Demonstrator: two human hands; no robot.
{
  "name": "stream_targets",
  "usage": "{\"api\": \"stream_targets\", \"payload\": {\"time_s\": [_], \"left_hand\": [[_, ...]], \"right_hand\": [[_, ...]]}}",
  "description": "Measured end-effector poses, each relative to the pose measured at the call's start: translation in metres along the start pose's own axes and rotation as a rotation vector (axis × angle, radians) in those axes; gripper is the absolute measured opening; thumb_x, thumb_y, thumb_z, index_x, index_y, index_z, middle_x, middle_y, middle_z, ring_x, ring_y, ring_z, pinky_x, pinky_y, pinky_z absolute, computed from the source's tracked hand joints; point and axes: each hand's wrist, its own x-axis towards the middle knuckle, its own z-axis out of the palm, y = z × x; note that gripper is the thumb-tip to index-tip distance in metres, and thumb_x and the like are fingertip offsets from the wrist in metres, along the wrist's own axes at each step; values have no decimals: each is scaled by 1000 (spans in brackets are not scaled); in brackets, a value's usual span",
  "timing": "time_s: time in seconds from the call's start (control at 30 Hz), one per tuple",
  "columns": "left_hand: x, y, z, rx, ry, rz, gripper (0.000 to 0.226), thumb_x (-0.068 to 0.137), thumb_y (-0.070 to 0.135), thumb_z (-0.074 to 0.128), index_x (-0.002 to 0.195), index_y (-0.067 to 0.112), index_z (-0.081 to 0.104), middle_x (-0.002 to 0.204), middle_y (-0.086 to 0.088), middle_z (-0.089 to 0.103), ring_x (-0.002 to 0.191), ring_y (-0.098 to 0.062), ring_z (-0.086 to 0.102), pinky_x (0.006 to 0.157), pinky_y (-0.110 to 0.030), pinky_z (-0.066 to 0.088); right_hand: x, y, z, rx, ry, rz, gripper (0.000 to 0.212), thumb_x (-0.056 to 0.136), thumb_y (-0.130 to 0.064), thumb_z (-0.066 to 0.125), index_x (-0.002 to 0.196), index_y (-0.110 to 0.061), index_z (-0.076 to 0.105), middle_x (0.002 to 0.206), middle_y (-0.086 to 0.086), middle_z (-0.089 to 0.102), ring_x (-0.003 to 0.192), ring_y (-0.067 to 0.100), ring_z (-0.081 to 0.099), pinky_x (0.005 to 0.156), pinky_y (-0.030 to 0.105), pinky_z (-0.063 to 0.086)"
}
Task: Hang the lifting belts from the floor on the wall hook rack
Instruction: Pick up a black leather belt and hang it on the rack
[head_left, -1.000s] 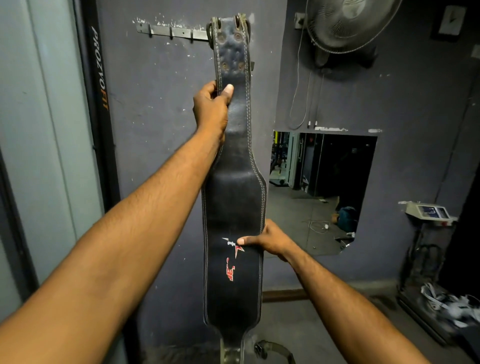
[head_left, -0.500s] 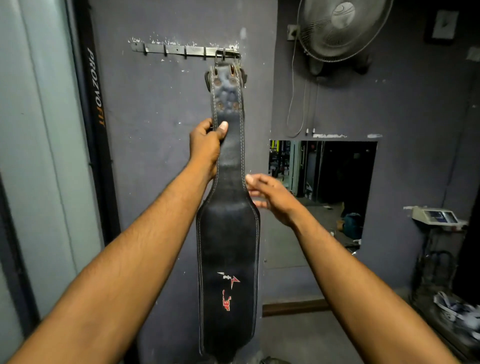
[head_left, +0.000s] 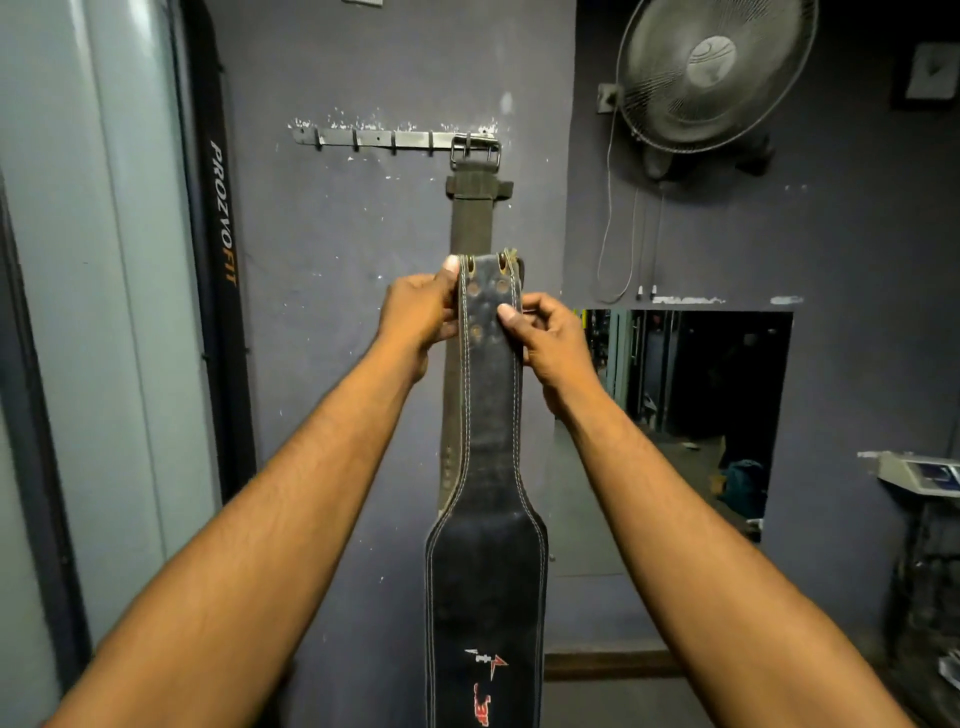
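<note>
1. Head view: both hands are holding the black lifting belt (head_left: 485, 571) upright in front of the wall, gripping its narrow top end beside the punched holes. Its wide lower part is running out of the bottom edge.
2. The left hand (head_left: 415, 312) is curling round the belt's left edge, with the thumb tip lying at the top corner. The right hand (head_left: 550, 338) is pinching the right edge, with the thumb pressing on the front face.
3. The belt's top edge is sitting well below the wall hook rack (head_left: 374, 139), touching no hook, with wall showing between them.
4. An olive belt (head_left: 470, 223) is hanging by its buckle from the rack's right end, directly behind the black belt and partly hidden by it. Further hooks are showing along the bar to the left.
5. To the left, a black upright pad (head_left: 221, 218) lettered PROZVOFIT is standing near the rack. To the right, a wall fan (head_left: 711, 73) is projecting above a rectangular mirror or opening (head_left: 685, 415); which one, I cannot tell.
</note>
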Motion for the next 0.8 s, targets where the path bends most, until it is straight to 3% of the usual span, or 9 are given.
{"api": "stream_targets", "payload": {"time_s": [0.07, 0.17, 0.3, 0.4, 0.5, 0.6, 0.67, 0.77, 0.8], "left_hand": [[7, 11, -2, 39, -31, -60, 24, 98, 25, 57, 97, 2, 64, 69, -3, 70, 54, -8, 67, 57, -28, 59], [8, 10, -3, 53, -46, -191, 24, 97, 30, 59, 87, 8, 62, 56, 0, 67, 44, -5, 64, 62, -32, 62], [8, -4, -9, 106, -133, -335, 52, 93, 57, 51, 108, 9, 66, 89, -11, 72, 76, -21, 73, 63, -39, 62], [11, -11, -12, 59, -166, -365, 42, 97, 49, 50, 103, 11, 66, 95, -11, 71, 87, -25, 72, 71, -40, 61], [14, -18, -8, -73, -102, -313, 21, 101, 23, 50, 94, 9, 64, 74, -5, 74, 72, -18, 73, 66, -37, 62], [24, -30, -4, -2, 23, -170, 25, 99, 0, 44, 85, 8, 62, 77, -8, 72, 69, -17, 70, 65, -32, 62], [33, -43, -3, 115, 69, -66, 26, 98, 2, 47, 85, 10, 67, 84, -11, 72, 72, -19, 66, 64, -33, 61], [48, -64, -7, 318, 167, 81, 20, 89, 24, 55, 90, 20, 74, 92, -15, 75, 77, -27, 69, 77, -52, 61], [63, -71, -8, 360, 186, 128, 20, 88, 27, 56, 96, 24, 75, 95, -13, 76, 84, -29, 71, 81, -52, 60]], "right_hand": [[-1, 5, 0, -9, -24, 3, 9, 94, -12, 67, 103, -8, 65, 84, 6, 73, 72, 10, 69, 57, 18, 52], [0, 11, -4, -32, -43, 11, 19, 94, -14, 68, 110, -5, 65, 95, 13, 74, 84, 16, 71, 64, 22, 56], [5, 19, -10, -76, -66, 5, 23, 92, -17, 70, 114, -10, 67, 105, 21, 73, 95, 26, 70, 82, 40, 60], [6, 27, -15, -116, -84, -17, 31, 92, -15, 70, 122, -14, 64, 86, 8, 71, 86, 19, 67, 70, 29, 57], [9, 36, -18, -143, -124, -24, 45, 91, -9, 70, 134, -22, 59, 82, -10, 64, 84, 11, 64, 69, 20, 54], [11, 46, -17, -174, -197, -34, 61, 90, -7, 71, 142, -28, 49, 109, -4, 70, 100, 12, 68, 80, 28, 57], [16, 53, -15, -192, -202, -50, 71, 89, -9, 72, 147, -33, 41, 125, -5, 67, 115, 10, 65, 91, 34, 56], [21, 52, -13, -279, -213, -103, 80, 90, -9, 71, 154, -34, 30, 143, -17, 49, 124, -21, 45, 97, 12, 46], [32, 58, -9, -314, -209, -126, 81, 91, -9, 70, 155, -34, 28, 149, -16, 45, 124, -24, 41, 98, 8, 44]]}}
